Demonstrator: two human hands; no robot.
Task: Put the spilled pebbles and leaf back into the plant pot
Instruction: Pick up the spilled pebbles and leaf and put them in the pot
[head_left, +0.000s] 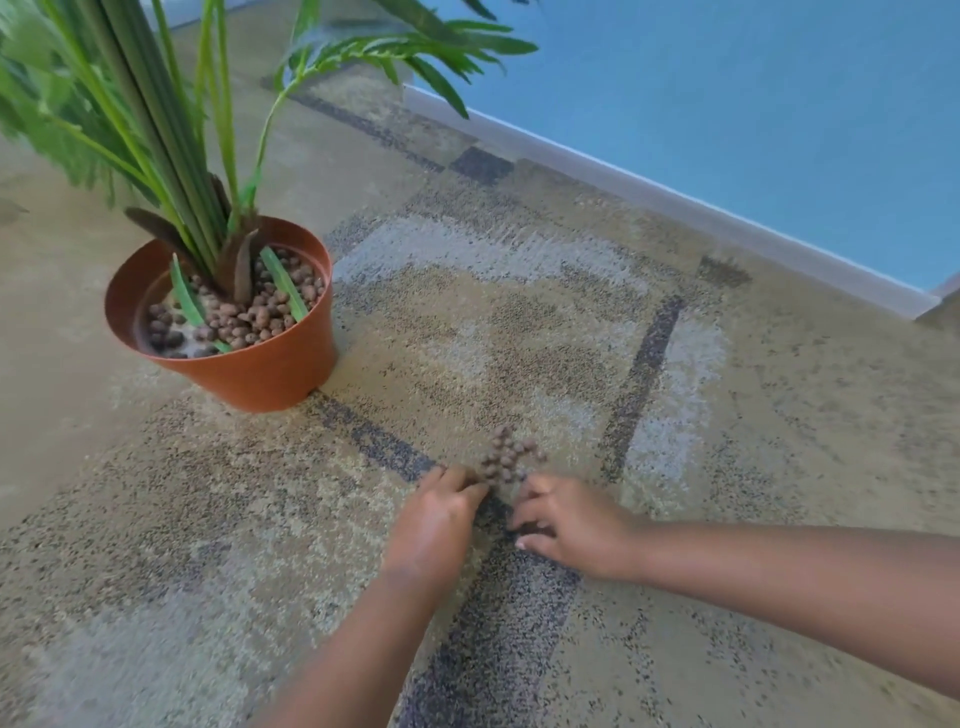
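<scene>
An orange plant pot (270, 371) stands on the carpet at the left, holding a green plant, brown pebbles and loose green leaf pieces. A small heap of spilled brown pebbles (506, 460) lies on the carpet to the pot's lower right. My left hand (436, 525) rests palm down just below the heap's left side, fingertips touching the pebbles. My right hand (566, 525) sits just below the heap's right side, fingers curled and spread toward it. Neither hand visibly holds anything. I see no spilled leaf on the floor.
Patterned beige and dark carpet (519, 322) covers the floor. A blue wall (727, 104) with a pale baseboard (649, 192) runs along the upper right. The plant's long fronds (363, 47) hang over the pot and the carpet behind it.
</scene>
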